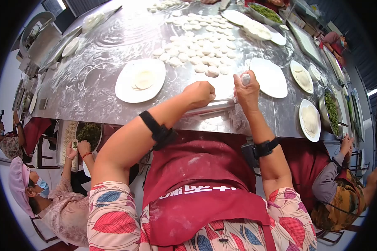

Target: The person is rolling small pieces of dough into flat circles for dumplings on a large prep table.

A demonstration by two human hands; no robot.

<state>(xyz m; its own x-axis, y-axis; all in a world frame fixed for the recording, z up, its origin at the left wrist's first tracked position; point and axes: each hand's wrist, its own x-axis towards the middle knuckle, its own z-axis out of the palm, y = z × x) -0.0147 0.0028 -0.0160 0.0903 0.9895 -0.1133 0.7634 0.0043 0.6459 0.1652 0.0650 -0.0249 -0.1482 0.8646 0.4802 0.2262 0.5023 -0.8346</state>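
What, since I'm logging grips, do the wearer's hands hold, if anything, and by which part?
The right hand grips a whitish thing, probably a rolling pin, near one end; whether the left hand holds anything is unclear.

Dumpling-style food workshop or large shared kitchen: long steel table (82, 96) dusted with white powder; many small dough rounds (213, 62) spread over it; white plates (125, 93) bearing flat wrappers (143, 78); metal bowl (322, 106) of chopped greens (331, 112); several people at work, red apron (201, 167), pink cap (19, 186), face mask (42, 187).
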